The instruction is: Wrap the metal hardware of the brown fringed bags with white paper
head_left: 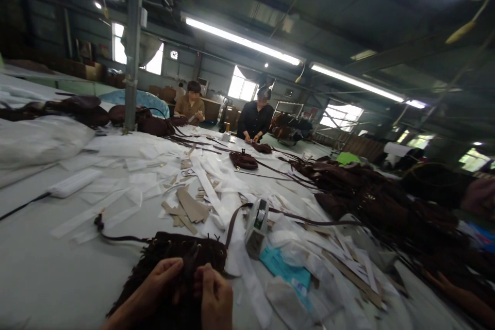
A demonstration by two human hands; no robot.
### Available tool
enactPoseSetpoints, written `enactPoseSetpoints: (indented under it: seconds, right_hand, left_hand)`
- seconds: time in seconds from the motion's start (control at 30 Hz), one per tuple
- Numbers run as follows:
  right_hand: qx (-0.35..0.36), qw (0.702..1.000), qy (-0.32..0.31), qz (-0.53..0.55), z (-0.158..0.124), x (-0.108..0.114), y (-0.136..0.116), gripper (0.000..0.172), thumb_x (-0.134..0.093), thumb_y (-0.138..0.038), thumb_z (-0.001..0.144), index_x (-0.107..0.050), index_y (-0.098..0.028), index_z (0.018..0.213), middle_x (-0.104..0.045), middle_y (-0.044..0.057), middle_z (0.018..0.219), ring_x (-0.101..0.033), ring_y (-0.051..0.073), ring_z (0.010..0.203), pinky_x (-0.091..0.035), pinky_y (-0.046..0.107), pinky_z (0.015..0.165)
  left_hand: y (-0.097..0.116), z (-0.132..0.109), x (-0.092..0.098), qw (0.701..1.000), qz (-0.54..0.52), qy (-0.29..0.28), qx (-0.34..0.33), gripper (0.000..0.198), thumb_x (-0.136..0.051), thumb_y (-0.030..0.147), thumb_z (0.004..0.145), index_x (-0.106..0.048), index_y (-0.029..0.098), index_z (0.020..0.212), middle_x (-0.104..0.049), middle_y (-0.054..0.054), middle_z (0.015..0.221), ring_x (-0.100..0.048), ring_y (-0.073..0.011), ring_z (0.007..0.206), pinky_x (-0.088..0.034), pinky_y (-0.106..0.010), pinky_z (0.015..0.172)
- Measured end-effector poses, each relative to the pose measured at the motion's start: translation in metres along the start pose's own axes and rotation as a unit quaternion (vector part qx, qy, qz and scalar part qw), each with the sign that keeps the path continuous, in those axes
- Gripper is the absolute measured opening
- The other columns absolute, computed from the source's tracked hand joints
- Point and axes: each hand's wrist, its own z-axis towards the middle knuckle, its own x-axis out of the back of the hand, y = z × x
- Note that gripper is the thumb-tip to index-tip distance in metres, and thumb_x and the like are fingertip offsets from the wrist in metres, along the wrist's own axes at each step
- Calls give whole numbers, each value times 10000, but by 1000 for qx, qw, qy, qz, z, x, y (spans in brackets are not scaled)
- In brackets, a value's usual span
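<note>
A dark brown fringed bag (166,242) with metal eyelets along its top edge lies at the near edge of the table. Over its front, my left hand (160,283) is closed in a pinch beside a dark strip (189,263) of the bag. My right hand (214,291) sits just right of it, fingers curled, thumb and forefinger pressed together. Whatever it pinches is too dark to make out. A thin strap with a knotted end (99,221) runs out to the left of the bag, and a longer strap (232,224) leads off right.
A tape dispenser (256,229), blue plastic packet (288,270) and cardboard scraps (191,206) lie beyond the bag. Brown bags are piled (359,191) at right, near another person's arm (460,291). Two people (255,118) work across the table (34,258). A post (132,62) rises at left.
</note>
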Motion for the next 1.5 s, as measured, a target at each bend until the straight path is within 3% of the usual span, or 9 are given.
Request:
enactPoseSetpoints:
  seconds: [0.17,0.3,0.43,0.63,0.87,1.07,1.2,1.33,1.5]
  right_hand:
    - [-71,986,-65,137,6,-34,0,581,-522,-680,800,-667,-134,664,-609,23,612,-544,138,605,-436,230,569]
    - [-178,923,-86,330,9,-42,8,588,-652,-649,727,-695,-104,944,-601,10,674,-481,88,508,-353,188,419]
    - [-172,891,-87,412,7,-44,15,470,-680,-573,757,-694,-129,910,-522,-46,592,-400,47,418,-348,169,387]
    - [-186,898,-35,397,6,-42,18,511,-702,-625,699,-716,-129,820,-670,42,745,-634,145,702,-519,231,655]
    - [-163,933,-83,310,11,-42,25,694,-572,-764,699,-705,-137,966,-693,61,768,-651,184,707,-511,250,566]
    - [-151,962,-40,226,8,-45,46,694,-598,-738,705,-717,-155,1063,-699,108,1117,-584,284,1134,-440,357,984]
    - [-164,956,-27,243,7,-43,42,661,-560,-741,733,-736,-160,993,-724,106,1034,-624,292,1053,-461,384,935]
    - [-110,958,-63,257,8,-42,33,590,-589,-715,735,-742,-149,805,-743,106,910,-667,267,913,-478,351,849]
    - [-150,944,-23,292,7,-47,40,642,-612,-754,675,-736,-140,817,-749,117,869,-689,275,864,-500,348,798]
  left_hand:
    - [-1,-3,1,999,50,-16,-2,455,-612,562,816,-641,113,742,-634,-53,546,-512,-99,349,-316,-161,336]
    - [-3,-4,-2,990,139,-25,-26,421,-589,542,841,-639,125,822,-640,-34,591,-551,-113,400,-380,-176,386]
    - [-4,-5,-4,977,209,-19,-35,421,-578,537,848,-626,130,755,-632,-29,594,-559,-122,436,-418,-196,430]
    - [6,-7,-9,965,245,-90,33,369,-630,492,822,-644,124,798,-620,-13,624,-514,-101,462,-383,-180,430]
    - [-4,-2,-9,979,203,9,5,536,-614,649,756,-656,125,858,-582,3,584,-444,-83,411,-330,-181,398]
    - [0,-2,-4,994,107,-18,24,500,-718,603,697,-712,136,876,-554,4,632,-474,-110,603,-426,-202,606]
    - [4,-6,-10,989,129,-64,23,472,-660,593,754,-725,142,874,-609,-38,717,-507,-161,676,-441,-250,657]
    - [8,-9,-22,961,274,-35,-25,340,-572,483,837,-733,187,886,-643,-63,773,-532,-236,774,-472,-308,738]
    - [22,-10,-34,942,333,-29,-21,269,-583,399,802,-705,197,672,-625,-41,654,-539,-233,718,-475,-287,683]
